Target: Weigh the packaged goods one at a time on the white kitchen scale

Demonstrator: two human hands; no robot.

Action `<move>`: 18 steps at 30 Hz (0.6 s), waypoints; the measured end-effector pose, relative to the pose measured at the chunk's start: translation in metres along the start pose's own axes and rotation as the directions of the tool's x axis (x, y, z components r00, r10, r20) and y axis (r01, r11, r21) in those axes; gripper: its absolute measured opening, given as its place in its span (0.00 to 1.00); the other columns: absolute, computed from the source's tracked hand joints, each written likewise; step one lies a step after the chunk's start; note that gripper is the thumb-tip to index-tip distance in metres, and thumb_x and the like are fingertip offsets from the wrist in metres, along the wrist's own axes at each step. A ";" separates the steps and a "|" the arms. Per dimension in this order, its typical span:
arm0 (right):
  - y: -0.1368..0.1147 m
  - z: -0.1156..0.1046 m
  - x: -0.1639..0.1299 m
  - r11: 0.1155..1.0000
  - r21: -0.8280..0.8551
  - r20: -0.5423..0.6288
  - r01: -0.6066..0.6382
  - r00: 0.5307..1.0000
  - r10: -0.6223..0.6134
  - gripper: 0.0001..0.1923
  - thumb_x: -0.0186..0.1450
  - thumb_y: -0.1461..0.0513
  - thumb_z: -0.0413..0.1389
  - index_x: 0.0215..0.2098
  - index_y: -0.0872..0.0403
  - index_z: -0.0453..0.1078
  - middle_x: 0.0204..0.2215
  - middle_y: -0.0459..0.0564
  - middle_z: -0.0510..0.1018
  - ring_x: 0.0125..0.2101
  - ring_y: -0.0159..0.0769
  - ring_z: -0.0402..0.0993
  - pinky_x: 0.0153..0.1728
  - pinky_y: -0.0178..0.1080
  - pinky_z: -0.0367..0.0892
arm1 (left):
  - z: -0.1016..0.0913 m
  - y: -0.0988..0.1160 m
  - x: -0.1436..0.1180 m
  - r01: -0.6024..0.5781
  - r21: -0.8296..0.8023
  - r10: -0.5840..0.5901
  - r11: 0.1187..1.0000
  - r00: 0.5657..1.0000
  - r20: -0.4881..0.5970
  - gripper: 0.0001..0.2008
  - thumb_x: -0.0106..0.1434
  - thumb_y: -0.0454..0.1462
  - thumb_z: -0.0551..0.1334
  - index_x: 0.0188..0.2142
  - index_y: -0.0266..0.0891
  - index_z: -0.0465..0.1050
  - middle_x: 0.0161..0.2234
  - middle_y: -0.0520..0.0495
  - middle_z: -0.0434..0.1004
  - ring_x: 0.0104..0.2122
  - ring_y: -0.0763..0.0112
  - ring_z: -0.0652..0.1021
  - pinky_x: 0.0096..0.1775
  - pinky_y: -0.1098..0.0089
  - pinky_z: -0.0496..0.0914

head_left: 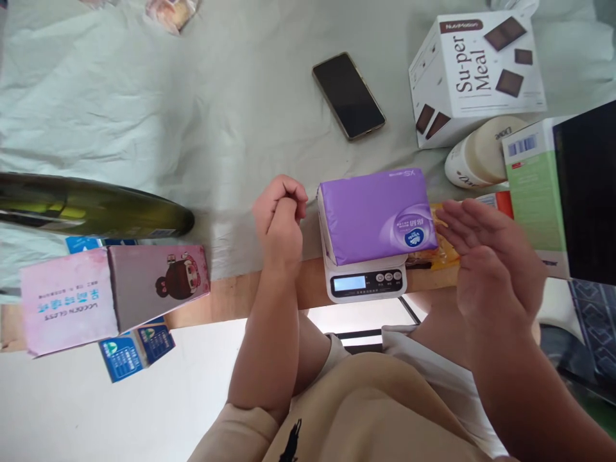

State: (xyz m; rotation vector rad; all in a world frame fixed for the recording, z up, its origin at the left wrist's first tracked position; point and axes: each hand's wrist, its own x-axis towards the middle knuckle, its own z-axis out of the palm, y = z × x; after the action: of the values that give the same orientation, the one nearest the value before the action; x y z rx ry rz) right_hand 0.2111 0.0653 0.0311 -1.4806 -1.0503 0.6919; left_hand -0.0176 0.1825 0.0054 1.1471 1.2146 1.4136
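Observation:
A purple pack of tissues (pixel 370 218) lies flat on a small white kitchen scale (pixel 402 282), covering most of its top. The scale's lit display and its buttons show at the front edge; I cannot read a figure there. My left hand (pixel 283 221) is curled into a fist just left of the pack, apart from it, with nothing visible in it. On the other side, my right hand (pixel 495 263) is open, its fingers stretched toward the pack's right edge. Whether the fingertips touch the pack I cannot tell. A yellow packet (pixel 443 247) is partly hidden behind that hand.
Beyond the scale lies a black phone (pixel 349 96). At right stand a "Su-per Meal" box (pixel 481 77), a Dove jar (pixel 481 154) and a green-white box (pixel 534 199). Leftward are a green bottle (pixel 96 208), a pink box (pixel 158 282) and blue boxes (pixel 122 356) by the table edge.

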 end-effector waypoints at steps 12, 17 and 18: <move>0.009 0.003 0.001 0.997 -0.068 0.126 -0.019 0.992 0.027 0.25 0.73 0.52 0.63 0.66 0.45 0.76 0.68 0.59 0.80 0.67 0.48 0.82 0.66 0.55 0.83 | 0.003 0.011 -0.002 0.023 0.100 -0.038 0.995 0.987 0.158 0.38 0.72 0.59 0.67 0.20 0.42 0.49 0.21 0.52 0.46 0.24 0.71 0.52 0.30 0.61 0.49; 0.013 0.002 0.003 0.993 -0.110 0.206 -0.037 0.977 0.059 0.27 0.74 0.51 0.61 0.70 0.41 0.74 0.70 0.56 0.79 0.69 0.48 0.80 0.66 0.53 0.83 | 0.005 0.013 -0.005 0.100 0.058 -0.110 0.993 0.967 0.229 0.36 0.71 0.55 0.65 0.16 0.41 0.50 0.18 0.51 0.47 0.22 0.72 0.51 0.29 0.60 0.47; 0.013 0.002 0.004 0.987 -0.155 0.222 -0.041 0.972 0.075 0.28 0.74 0.50 0.61 0.71 0.41 0.73 0.70 0.55 0.79 0.68 0.50 0.81 0.65 0.55 0.84 | 0.005 0.013 -0.005 0.115 0.050 -0.124 0.992 0.963 0.240 0.34 0.70 0.54 0.64 0.16 0.42 0.52 0.17 0.51 0.49 0.22 0.72 0.52 0.28 0.61 0.47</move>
State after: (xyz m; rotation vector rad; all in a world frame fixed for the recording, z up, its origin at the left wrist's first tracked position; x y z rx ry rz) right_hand 0.2143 0.0698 0.0186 -1.5929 -1.2601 0.8549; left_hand -0.0124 0.1768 0.0182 1.2117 1.1187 1.1286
